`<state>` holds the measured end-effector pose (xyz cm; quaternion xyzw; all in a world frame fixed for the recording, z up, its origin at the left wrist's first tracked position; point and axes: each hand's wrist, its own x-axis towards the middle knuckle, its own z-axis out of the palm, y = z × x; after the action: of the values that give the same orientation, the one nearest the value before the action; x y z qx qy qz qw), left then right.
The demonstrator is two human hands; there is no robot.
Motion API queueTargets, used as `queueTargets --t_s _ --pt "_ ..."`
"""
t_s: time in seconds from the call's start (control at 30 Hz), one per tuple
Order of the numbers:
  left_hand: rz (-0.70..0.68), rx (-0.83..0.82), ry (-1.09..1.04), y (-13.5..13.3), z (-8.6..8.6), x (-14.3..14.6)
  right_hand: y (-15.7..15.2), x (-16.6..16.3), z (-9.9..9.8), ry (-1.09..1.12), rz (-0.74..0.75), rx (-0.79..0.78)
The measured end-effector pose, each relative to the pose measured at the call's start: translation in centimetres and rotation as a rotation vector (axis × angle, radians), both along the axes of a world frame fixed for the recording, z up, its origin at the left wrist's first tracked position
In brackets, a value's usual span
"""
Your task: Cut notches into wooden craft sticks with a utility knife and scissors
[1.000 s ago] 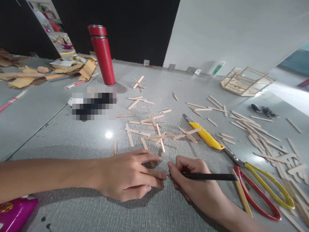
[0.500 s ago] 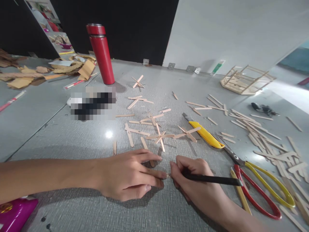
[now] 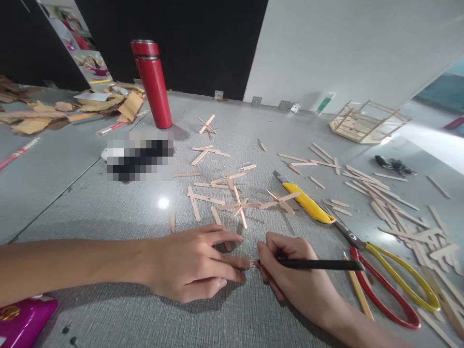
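Note:
My left hand (image 3: 192,263) lies low on the grey table (image 3: 108,212), fingers pressed down on a small wooden stick piece (image 3: 252,264) whose end shows between the two hands. My right hand (image 3: 293,275) is closed round a thin black pen-like tool (image 3: 319,264), its tip against that stick piece. Just beyond the hands lie several loose popsicle sticks and glued stick crosses (image 3: 241,205).
A yellow utility knife (image 3: 308,203) and red-and-yellow scissors (image 3: 391,278) lie to the right, with a heap of sticks (image 3: 398,212) beyond. A stick-frame model (image 3: 366,121) stands at the far right. A red flask (image 3: 154,84), cardboard scraps (image 3: 72,106) and a magenta object (image 3: 21,319) are on the left.
The hands have stayed almost in place; the right hand and the black tool shifted slightly against the stick piece. The view moved a little.

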<state>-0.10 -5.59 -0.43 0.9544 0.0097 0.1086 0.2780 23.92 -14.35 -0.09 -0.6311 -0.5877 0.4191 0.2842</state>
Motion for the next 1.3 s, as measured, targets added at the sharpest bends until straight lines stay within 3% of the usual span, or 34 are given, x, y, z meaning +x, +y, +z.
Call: queueTargets --t_s 0.9,1.3 --pt "-0.001 0.019 -0.026 0.04 -0.57 -0.18 0.14 -0.39 0.20 0.025 -0.040 -0.082" --pt "0.010 0.017 -0.050 0.05 -0.41 -0.09 0.21 0.11 -0.42 -0.173 0.015 0.133"
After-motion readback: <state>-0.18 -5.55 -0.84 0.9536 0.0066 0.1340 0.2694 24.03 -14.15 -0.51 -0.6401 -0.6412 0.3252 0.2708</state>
